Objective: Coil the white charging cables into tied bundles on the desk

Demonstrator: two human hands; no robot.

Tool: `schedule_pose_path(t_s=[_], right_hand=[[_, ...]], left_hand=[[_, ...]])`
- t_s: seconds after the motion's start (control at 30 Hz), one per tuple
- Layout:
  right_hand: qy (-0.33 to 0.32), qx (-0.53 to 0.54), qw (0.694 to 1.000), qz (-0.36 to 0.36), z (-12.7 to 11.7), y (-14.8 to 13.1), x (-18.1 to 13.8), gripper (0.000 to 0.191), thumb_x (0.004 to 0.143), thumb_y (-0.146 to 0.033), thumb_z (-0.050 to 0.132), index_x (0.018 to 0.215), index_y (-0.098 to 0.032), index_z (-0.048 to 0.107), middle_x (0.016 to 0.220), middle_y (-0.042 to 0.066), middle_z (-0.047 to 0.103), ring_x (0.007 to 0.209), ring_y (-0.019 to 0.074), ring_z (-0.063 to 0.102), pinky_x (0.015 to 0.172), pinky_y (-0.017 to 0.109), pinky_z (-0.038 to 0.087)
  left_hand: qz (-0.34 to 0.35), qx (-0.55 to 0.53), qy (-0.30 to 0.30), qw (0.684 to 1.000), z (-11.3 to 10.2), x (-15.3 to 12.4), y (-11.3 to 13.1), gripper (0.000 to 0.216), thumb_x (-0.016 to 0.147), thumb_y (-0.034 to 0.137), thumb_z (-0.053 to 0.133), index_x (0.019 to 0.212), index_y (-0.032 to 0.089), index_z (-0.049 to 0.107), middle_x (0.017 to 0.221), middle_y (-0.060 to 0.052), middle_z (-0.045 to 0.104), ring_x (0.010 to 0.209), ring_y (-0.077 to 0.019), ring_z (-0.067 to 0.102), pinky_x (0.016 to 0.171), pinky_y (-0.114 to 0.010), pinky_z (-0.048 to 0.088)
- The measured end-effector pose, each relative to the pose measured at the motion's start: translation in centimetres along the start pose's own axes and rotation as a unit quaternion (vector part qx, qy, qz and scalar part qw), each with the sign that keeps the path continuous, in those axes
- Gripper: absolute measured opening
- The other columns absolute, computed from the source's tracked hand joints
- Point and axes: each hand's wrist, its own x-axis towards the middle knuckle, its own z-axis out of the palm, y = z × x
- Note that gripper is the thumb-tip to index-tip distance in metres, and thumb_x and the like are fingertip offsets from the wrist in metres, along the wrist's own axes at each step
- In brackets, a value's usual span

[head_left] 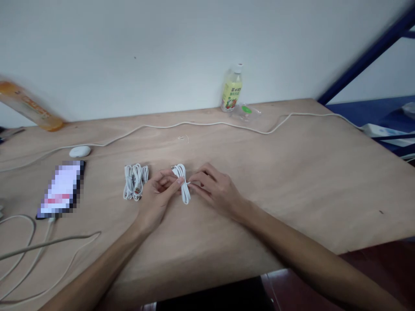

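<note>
A white USB cable (184,190), coiled into a narrow bundle, is pinched between the thumb and fingers of my left hand (158,190). From the right, my right hand (215,183) reaches the bundle's middle, its fingertips closed on a thin white tie (189,183) that sticks out there. A metal plug end shows at the top of the coil. Just left of my left hand lie several more coiled white cables (134,181) side by side on the wooden table (292,181), partly hidden by that hand.
A phone (61,190) with a cable plugged in lies left, near a white case (80,151). One long white cord (207,124) crosses the table. A drink bottle (231,90) and clear wrapper (246,112) are at the back. An orange-capped bottle (30,106) leans at left.
</note>
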Motion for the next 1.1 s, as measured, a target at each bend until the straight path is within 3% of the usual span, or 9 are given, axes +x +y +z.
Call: schedule_pose_path(t_s=[0.23, 0.5, 0.7, 0.9, 1.1], right_hand=[[0.004, -0.077, 0.996, -0.052, 0.3, 0.5, 0.0, 0.021, 0.114, -0.022, 0.056, 0.102, -0.018, 0.073, 0.092, 0.006, 0.071, 0.081, 0.0163, 0.070, 0.067, 0.026, 0.055], [-0.020, -0.036, 0.999, 0.003, 0.6, 0.5, -0.3, 0.022, 0.115, -0.024, 0.054, 0.106, -0.019, 0.073, 0.097, 0.007, 0.070, 0.085, 0.0178, 0.069, 0.074, 0.028, 0.058], [-0.012, -0.097, 0.993, -0.068, 0.0, 0.1, 0.2, 0.027, 0.114, -0.017, 0.054, 0.094, -0.019, 0.072, 0.094, 0.007, 0.069, 0.086, 0.0175, 0.066, 0.068, 0.027, 0.053], [-0.040, -0.109, 0.989, -0.086, -0.6, -0.1, 0.4, 0.025, 0.114, -0.016, 0.052, 0.101, -0.019, 0.073, 0.094, 0.007, 0.069, 0.091, 0.0187, 0.066, 0.068, 0.028, 0.052], [-0.039, -0.118, 0.988, -0.096, -0.4, 0.3, 0.3, 0.027, 0.116, -0.019, 0.050, 0.104, -0.019, 0.074, 0.091, 0.006, 0.069, 0.088, 0.0181, 0.066, 0.066, 0.027, 0.052]], left_hand=[[-0.027, 0.007, -0.015, 1.000, 0.1, -0.1, 0.1, 0.044, 0.069, 0.042, 0.101, 0.094, 0.018, 0.073, 0.073, 0.002, 0.076, 0.072, -0.0169, 0.075, 0.074, -0.027, 0.061], [-0.012, -0.016, -0.032, 0.999, 0.2, -0.1, 0.0, 0.043, 0.070, 0.040, 0.100, 0.092, 0.020, 0.069, 0.074, 0.004, 0.075, 0.069, -0.0160, 0.074, 0.071, -0.027, 0.062], [0.022, 0.003, -0.021, 1.000, 0.1, 0.0, 0.0, 0.044, 0.071, 0.038, 0.100, 0.094, 0.020, 0.068, 0.073, 0.004, 0.076, 0.067, -0.0135, 0.072, 0.067, -0.023, 0.059], [0.000, 0.014, -0.015, 1.000, 0.1, -0.1, 0.1, 0.047, 0.068, 0.040, 0.102, 0.096, 0.018, 0.072, 0.071, 0.002, 0.076, 0.064, -0.0143, 0.070, 0.060, -0.023, 0.056], [-0.040, -0.007, -0.012, 0.999, -0.1, 0.1, -0.2, 0.050, 0.065, 0.040, 0.104, 0.100, 0.017, 0.076, 0.073, 0.001, 0.077, 0.065, -0.0158, 0.072, 0.062, -0.025, 0.059]])
